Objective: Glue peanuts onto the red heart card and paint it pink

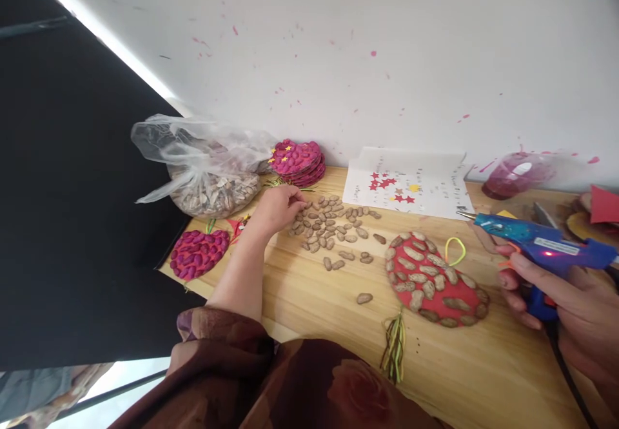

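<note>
My left hand (276, 208) reaches out to a loose pile of peanuts (329, 224) on the wooden table (309, 300); its fingers are curled and pinched at the pile's left edge. My right hand (565, 300) grips a blue hot glue gun (541, 243), nozzle pointing left, just right of a red heart-shaped card (435, 279) partly covered with glued peanuts. A yellow-green loop sits at the card's top and a tassel (395, 346) hangs from its tip.
A plastic bag of peanuts (210, 177) lies at the back left. Beside it are a stack of painted pink hearts (297, 161) and another pink heart (198, 253) near the left edge. A sheet with star stickers (409, 184) and a paint-stained container (517, 174) stand by the wall.
</note>
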The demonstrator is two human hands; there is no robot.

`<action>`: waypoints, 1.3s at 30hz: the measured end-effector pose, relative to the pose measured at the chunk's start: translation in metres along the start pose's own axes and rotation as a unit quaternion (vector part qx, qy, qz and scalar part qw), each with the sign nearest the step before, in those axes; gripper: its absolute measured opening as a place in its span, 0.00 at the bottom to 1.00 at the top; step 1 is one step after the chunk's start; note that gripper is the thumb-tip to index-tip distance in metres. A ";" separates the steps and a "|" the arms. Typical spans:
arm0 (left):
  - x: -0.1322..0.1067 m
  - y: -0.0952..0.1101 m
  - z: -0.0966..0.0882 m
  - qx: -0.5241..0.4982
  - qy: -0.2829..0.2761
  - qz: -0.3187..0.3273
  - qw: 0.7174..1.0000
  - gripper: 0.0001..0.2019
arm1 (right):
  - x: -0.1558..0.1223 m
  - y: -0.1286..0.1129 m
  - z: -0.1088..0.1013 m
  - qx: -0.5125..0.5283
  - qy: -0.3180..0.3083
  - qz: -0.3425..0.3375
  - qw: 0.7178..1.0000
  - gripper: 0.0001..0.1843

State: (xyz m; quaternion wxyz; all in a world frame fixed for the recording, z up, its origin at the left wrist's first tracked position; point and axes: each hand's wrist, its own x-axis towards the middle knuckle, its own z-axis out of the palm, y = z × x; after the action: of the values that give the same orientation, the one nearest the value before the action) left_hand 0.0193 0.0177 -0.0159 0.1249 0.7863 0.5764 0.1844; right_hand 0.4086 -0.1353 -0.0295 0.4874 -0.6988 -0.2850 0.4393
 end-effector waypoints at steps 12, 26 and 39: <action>-0.002 0.012 0.003 0.001 -0.001 0.005 1.000 0.16 | 0.000 0.000 -0.001 0.024 -0.021 0.008 0.999 0.26; -0.009 0.030 -0.002 -0.037 -0.069 0.069 0.995 0.10 | -0.004 -0.005 0.004 0.027 -0.022 0.009 0.999 0.26; -0.047 0.041 -0.018 -0.011 -0.060 0.057 0.997 0.11 | -0.004 -0.004 0.003 0.032 -0.034 0.022 0.999 0.30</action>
State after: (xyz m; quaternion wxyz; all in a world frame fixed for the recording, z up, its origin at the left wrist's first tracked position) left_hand 0.0345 -0.0399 0.0100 0.1572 0.8261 0.5199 0.1504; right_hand 0.4038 -0.1357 -0.0246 0.4894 -0.6737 -0.2715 0.4826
